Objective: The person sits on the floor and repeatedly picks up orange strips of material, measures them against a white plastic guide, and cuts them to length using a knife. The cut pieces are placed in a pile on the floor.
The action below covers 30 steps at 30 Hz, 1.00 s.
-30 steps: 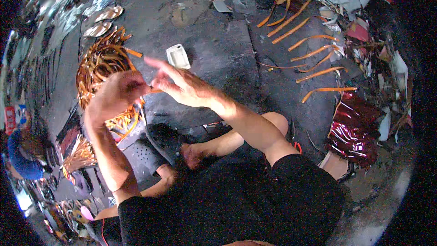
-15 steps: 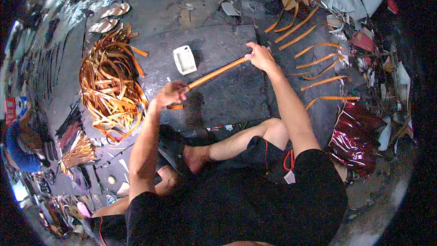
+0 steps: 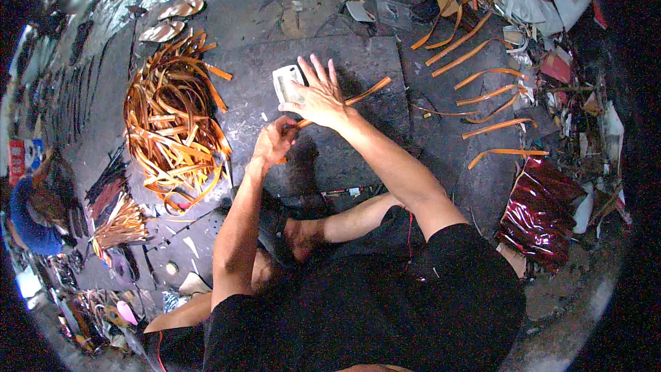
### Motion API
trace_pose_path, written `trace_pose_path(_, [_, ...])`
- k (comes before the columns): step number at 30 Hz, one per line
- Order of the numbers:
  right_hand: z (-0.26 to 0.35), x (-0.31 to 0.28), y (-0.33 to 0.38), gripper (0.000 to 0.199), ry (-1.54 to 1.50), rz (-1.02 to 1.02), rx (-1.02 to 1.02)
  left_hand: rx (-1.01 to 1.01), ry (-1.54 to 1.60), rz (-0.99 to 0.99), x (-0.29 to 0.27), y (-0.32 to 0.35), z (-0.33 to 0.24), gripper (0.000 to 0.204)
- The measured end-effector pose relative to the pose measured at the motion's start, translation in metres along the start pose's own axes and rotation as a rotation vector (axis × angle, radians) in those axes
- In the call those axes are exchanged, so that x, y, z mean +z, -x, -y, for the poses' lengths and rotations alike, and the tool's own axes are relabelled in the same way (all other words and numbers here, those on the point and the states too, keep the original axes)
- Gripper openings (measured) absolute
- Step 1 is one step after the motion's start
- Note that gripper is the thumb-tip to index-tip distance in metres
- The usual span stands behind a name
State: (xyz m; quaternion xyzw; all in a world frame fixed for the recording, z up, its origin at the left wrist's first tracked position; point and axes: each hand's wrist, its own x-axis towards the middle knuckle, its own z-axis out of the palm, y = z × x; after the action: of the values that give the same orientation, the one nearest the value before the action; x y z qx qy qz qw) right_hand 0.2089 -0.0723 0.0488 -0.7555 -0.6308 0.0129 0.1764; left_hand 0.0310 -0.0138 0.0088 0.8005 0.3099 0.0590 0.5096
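Note:
My left hand (image 3: pixel 275 140) is closed on one end of an orange-brown strip (image 3: pixel 370 91). The strip runs up to the right over a dark board (image 3: pixel 351 158), passing beneath my right hand (image 3: pixel 319 98). That hand is open, its fingers spread, over the lower right part of a small off-white rectangular dish (image 3: pixel 284 83). Whether its fingertips touch the dish I cannot tell. A short end of orange strip shows just below my left hand. To the left lies a big tangled heap of similar strips (image 3: pixel 169 124).
Several single orange strips (image 3: pixel 492 96) lie spaced apart at the right. Dark red glossy sheeting (image 3: pixel 536 213) is at the lower right, scraps (image 3: pixel 513 0) behind. Sandals (image 3: pixel 180 8) lie at the upper left, and a bundle of thin strips (image 3: pixel 120 224) at the lower left.
My right hand has let go of the strip's far end and moved left to the dish, fingers spreading. My left hand still grips the near end.

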Motion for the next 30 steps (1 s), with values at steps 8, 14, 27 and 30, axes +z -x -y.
trace_pose_path(8, [-0.009,-0.007,0.031,0.028,-0.258,-0.141,0.039,-0.035,0.1,-0.003,0.007,-0.004,0.001,0.021])
trace_pose_path(14, [-0.11,-0.051,0.108,0.043,-0.808,-0.172,0.621,-0.076,0.069,0.028,0.0,-0.005,0.009,0.021])
trace_pose_path(27, [-0.022,-0.014,0.105,0.057,-0.564,0.48,0.608,-0.256,0.24,0.246,-0.051,0.016,0.025,0.031])
trace_pose_path(30, [0.033,0.047,0.106,0.064,-0.392,0.314,0.206,-0.242,0.278,0.258,-0.053,0.02,0.039,0.026])
